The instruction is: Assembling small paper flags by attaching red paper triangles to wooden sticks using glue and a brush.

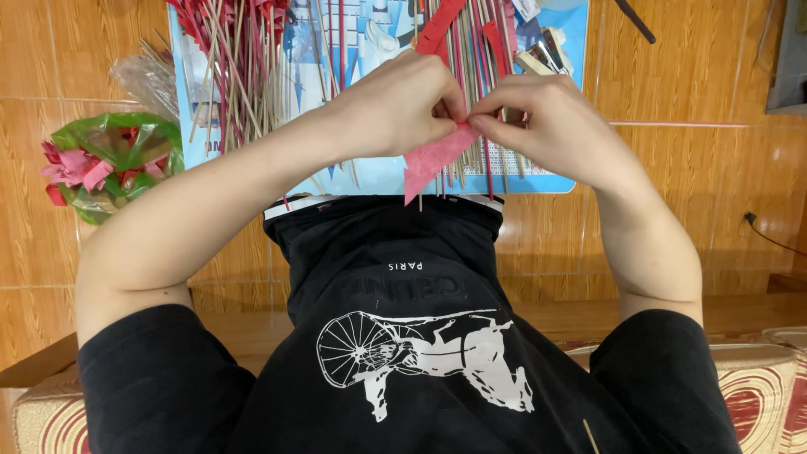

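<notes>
1. Red paper piece (433, 160) hangs toward 7 o'clock from the pinch point.
2. Left hand (395, 105) grip is closed on its top edge; right hand (546, 118), at 3 o'clock, pinches the same edge.
3. Wooden sticks (471, 50) lie beyond at 12 o'clock on a blue sheet (370, 172).
4. Green bag (113, 160) of red pieces sits at 9 o'clock.

The floor (698, 84) is made of glossy tiles with an orange-brown wood pattern, and thin pale joints run between them. Soft light reflects on the tiles at the far right. A dark cable (769, 235) lies on the floor at the right edge. At the near side there is a low wooden frame (546, 315) — it looks like the edge of a seat — with a cushion (756, 387) in cream colour with red curved lines. No wall or window is visible.
</notes>
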